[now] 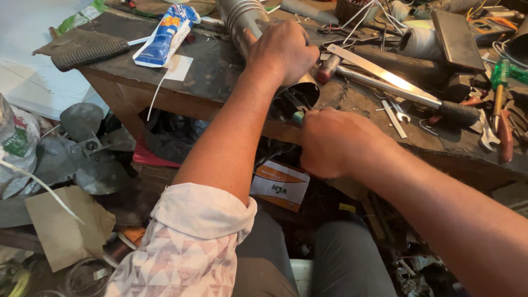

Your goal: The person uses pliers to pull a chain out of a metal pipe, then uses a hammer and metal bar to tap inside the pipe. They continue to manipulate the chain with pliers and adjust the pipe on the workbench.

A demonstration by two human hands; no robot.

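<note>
- Nearest me, below the bench edge, I see a small white and orange box (280,184) lying on dark clutter between my forearms; there is little free room down there.
- My right hand (334,142) sits right at the near edge of the wooden bench (137,88), curled into a fist around a tool with a teal handle tip (297,116) that points into the open end of the metal tube.
- My left hand (283,50) is pressed down on top of the shiny metal tube (242,19), fingers wrapped over it; the tube lies on the bench, its open mouth at the near edge, its body running far and left.
- Just right of the tube lie a long flat metal bar (379,69) and a black-gripped rod (407,94), close together, crowding that side.
- Left of the tube, a blue and white tube of paste (168,33) and a ribbed black grip (88,53) lie well apart from my hands, with bare bench between.
- Far right is packed with wires and tools.
</note>
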